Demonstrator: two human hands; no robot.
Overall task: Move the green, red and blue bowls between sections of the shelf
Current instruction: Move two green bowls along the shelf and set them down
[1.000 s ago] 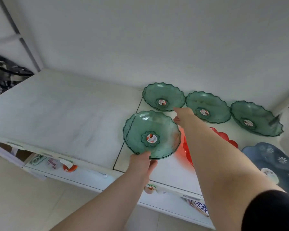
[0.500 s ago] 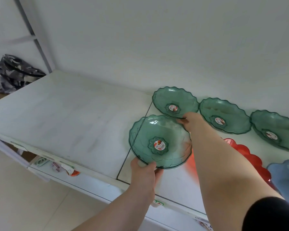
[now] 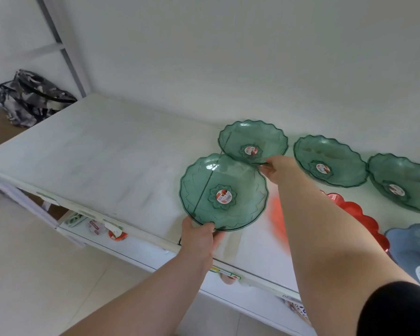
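A clear green bowl (image 3: 223, 192) with a round sticker at its centre is held over the seam between two shelf sections. My left hand (image 3: 198, 238) grips its near rim and my right hand (image 3: 280, 170) grips its far right rim. Three more green bowls stand along the back wall: one (image 3: 252, 140) just behind the held bowl, one (image 3: 330, 163) to its right, one (image 3: 403, 183) at the right edge. A red bowl (image 3: 359, 214) lies partly hidden behind my right forearm. A blue flowered bowl (image 3: 412, 246) sits at the far right.
The white shelf top (image 3: 95, 151) stretches bare to the left of the seam. A lower shelf (image 3: 92, 224) holds small packaged items. A camouflage bag (image 3: 32, 98) lies on the floor at the far left beside a grey upright post (image 3: 61, 47).
Both hands have carried the green bowl slightly left, so it now straddles the seam. The view has shifted left, pushing the other bowls toward the right edge.
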